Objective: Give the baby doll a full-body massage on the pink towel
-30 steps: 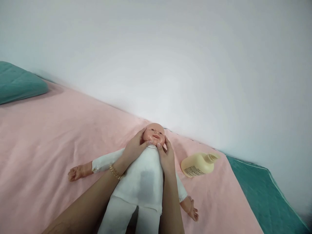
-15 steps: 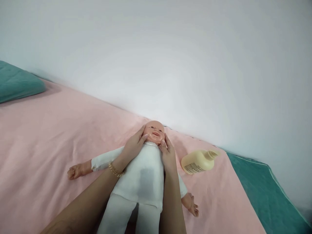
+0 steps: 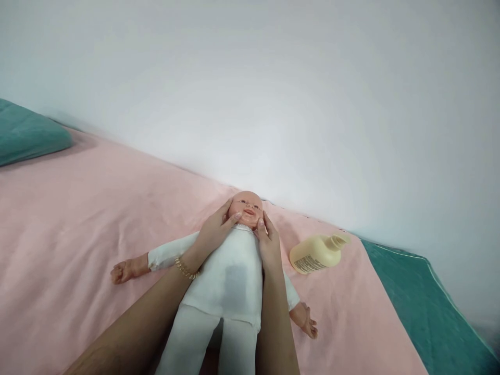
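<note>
A baby doll (image 3: pixel 230 281) in a white top and trousers lies on its back in the head view, arms spread to both sides. My left hand (image 3: pixel 216 226) cups the left side of the doll's bald head (image 3: pixel 247 200), its thumb resting on the cheek near the mouth. On the other side, my right hand (image 3: pixel 269 237) presses against the cheek and jaw, thumb in front and fingers beside the head. Both hands hold the head between them. The fingertips behind the head are partly hidden. A bracelet (image 3: pixel 187 267) circles my left wrist.
A pale yellow pump bottle (image 3: pixel 314 254) stands tilted in view to the right of the doll. Pink cloth (image 3: pixel 78 219) covers the surface, with green fabric (image 3: pixel 425 297) at the right and a green cushion-like piece (image 3: pixel 31 133) at far left. Behind rises a white wall (image 3: pixel 250 94).
My left thumb has slid slightly inward over the doll's cheek toward its mouth. Both hands stay on the head. The whole view has shifted a little.
</note>
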Demonstrator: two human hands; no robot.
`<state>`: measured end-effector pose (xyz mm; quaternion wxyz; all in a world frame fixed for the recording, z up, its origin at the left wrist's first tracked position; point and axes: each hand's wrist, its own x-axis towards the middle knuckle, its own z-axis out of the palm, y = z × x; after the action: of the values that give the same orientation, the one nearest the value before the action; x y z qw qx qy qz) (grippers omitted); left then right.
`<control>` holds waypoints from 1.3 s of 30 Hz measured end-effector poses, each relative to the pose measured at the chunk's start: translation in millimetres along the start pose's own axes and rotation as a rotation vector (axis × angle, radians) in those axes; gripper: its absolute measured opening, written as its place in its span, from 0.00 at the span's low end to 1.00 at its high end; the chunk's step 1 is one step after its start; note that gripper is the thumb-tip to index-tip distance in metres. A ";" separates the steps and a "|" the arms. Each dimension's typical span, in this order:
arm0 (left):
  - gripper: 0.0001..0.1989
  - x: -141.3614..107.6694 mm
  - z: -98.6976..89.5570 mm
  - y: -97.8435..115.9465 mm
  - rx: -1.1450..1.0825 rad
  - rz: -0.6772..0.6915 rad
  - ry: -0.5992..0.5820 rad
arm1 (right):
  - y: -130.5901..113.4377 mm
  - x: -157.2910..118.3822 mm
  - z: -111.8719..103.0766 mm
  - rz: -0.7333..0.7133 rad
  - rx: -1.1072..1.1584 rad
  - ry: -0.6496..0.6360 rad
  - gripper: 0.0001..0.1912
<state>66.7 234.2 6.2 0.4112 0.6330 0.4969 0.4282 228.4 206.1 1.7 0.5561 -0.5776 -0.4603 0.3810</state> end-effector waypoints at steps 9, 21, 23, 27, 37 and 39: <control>0.34 -3.0 0.5 5.8 -0.119 -0.012 -0.020 | -14.7 -8.0 7.1 0.061 0.030 -0.016 0.41; 0.33 -2.3 0.4 2.7 -0.090 -0.009 -0.003 | -7.8 -5.4 5.3 0.038 -0.049 0.008 0.39; 0.32 -1.3 0.4 1.7 -0.078 -0.010 -0.008 | -6.3 -4.5 3.6 0.022 -0.047 -0.012 0.38; 0.33 1.1 1.1 -3.1 -0.038 -0.018 0.000 | -7.1 -4.1 1.3 0.019 -0.025 -0.029 0.37; 0.31 1.1 1.1 -4.5 0.031 0.035 0.006 | 0.3 -0.8 -3.3 -0.011 -0.053 -0.022 0.34; 0.31 1.1 1.3 -4.1 0.035 0.030 0.006 | 2.6 0.3 -3.1 -0.004 -0.023 -0.023 0.35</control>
<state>67.0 235.8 2.1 0.3924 0.6460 0.4960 0.4275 231.7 205.7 -0.6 0.5450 -0.5786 -0.4722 0.3811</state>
